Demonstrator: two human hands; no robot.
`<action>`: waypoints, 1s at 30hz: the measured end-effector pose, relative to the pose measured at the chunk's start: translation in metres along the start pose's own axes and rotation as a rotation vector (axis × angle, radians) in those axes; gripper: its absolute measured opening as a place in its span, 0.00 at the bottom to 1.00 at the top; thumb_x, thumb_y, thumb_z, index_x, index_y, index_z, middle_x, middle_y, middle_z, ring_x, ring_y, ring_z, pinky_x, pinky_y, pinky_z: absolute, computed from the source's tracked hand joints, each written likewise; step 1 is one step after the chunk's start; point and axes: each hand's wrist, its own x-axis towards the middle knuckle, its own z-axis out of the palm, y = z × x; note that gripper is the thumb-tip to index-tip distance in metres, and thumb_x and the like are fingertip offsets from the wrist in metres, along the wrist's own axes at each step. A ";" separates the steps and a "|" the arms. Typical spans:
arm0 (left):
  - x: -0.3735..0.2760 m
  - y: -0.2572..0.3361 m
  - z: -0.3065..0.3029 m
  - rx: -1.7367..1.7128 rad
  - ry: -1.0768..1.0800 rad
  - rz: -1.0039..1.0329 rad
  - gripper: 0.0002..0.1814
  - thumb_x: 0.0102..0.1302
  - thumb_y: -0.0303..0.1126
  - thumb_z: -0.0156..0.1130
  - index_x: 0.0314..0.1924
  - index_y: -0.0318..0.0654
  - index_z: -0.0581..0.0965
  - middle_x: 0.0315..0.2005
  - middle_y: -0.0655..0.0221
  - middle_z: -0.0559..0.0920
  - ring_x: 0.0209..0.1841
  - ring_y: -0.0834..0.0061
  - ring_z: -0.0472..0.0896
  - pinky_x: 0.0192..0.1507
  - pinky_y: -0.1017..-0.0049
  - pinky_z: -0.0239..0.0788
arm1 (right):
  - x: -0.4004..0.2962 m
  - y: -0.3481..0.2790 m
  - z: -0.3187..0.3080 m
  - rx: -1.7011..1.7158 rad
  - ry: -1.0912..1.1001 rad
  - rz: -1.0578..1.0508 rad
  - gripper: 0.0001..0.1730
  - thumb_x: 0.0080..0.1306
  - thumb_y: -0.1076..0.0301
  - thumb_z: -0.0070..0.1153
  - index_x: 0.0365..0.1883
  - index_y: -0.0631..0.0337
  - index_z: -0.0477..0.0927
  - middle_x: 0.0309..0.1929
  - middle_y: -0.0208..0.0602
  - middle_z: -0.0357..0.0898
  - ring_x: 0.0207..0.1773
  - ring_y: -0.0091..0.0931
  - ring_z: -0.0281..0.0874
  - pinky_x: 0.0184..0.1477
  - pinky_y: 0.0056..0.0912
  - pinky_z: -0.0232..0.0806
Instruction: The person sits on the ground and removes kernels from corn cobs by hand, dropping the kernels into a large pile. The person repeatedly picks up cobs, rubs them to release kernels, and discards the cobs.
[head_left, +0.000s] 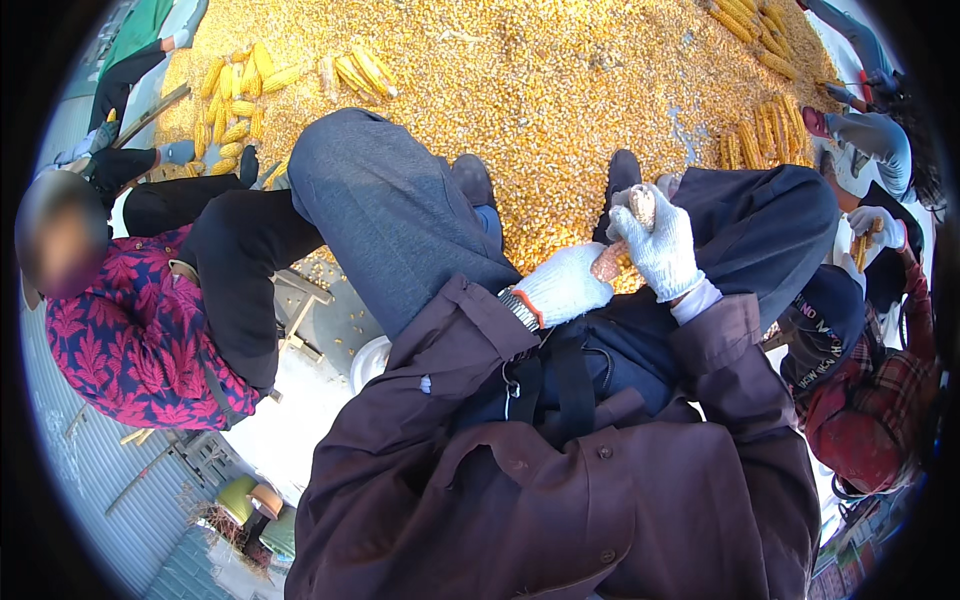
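White knitted gloves cover both of my hands. My left hand (566, 286), with a metal-banded watch at the wrist, is closed around a bare reddish corn cob (606, 262). Its far end meets the palm side of my right hand (666, 244). A second, paler cob (643, 205) stands up out of my right fist, its tip showing between thumb and fingers. The lower part of that cob is hidden by the glove. Both hands are close together above my lap, between my knees. Beneath them lies a layer of loose yellow corn kernels (547, 150).
Ears of corn lie piled at left (236, 97), with partly stripped ears (364, 73) nearby. More ears (765, 135) sit at right. A person in a patterned jacket (150, 330) sits close at left by a wooden stool (300, 307). Another person's gloved hand (877, 226) is at right.
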 end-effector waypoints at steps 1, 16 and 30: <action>-0.001 -0.001 -0.001 -0.009 -0.013 -0.010 0.16 0.59 0.36 0.58 0.43 0.32 0.76 0.34 0.48 0.82 0.40 0.47 0.81 0.41 0.59 0.71 | -0.004 -0.004 -0.003 0.001 0.047 -0.065 0.14 0.58 0.64 0.66 0.37 0.62 0.79 0.34 0.46 0.82 0.40 0.43 0.80 0.42 0.38 0.70; 0.001 0.009 0.013 0.088 0.168 -0.166 0.18 0.63 0.40 0.57 0.48 0.36 0.76 0.37 0.46 0.82 0.44 0.44 0.80 0.45 0.52 0.73 | -0.005 0.000 0.013 -0.388 0.077 -0.406 0.13 0.52 0.64 0.69 0.28 0.59 0.77 0.26 0.42 0.75 0.34 0.44 0.74 0.38 0.44 0.67; 0.003 -0.011 0.016 0.024 0.167 0.047 0.18 0.56 0.37 0.60 0.45 0.35 0.76 0.39 0.48 0.80 0.44 0.49 0.79 0.46 0.56 0.70 | -0.007 -0.002 0.014 -0.366 0.189 -0.454 0.13 0.51 0.70 0.68 0.35 0.56 0.81 0.37 0.39 0.80 0.43 0.41 0.77 0.52 0.41 0.68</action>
